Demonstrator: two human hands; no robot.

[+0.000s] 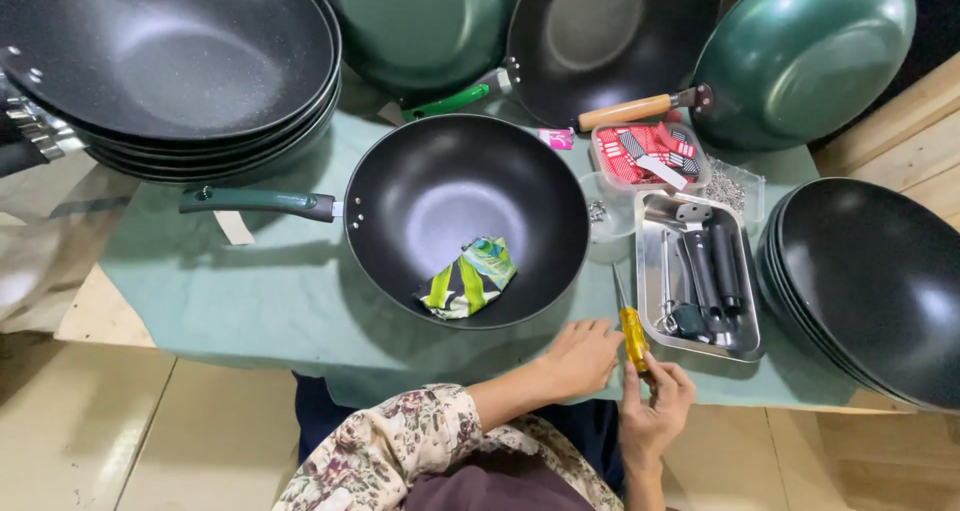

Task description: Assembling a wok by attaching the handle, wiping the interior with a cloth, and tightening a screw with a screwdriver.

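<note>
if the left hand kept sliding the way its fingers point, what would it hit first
Probably the near rim of the black wok. The left hand lies on the green cloth, fingers pointing away from the person toward it; height is hard to judge.

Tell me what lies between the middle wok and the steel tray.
In the head view, a clear plastic tub holding small screws sits between the wok and the steel tray.

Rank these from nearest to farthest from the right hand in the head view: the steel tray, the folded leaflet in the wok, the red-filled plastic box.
From the right hand:
1. Steel tray, just up and to its right.
2. Folded leaflet, up-left inside the centre wok.
3. Red-filled plastic box, farthest, beyond the tray.
</note>
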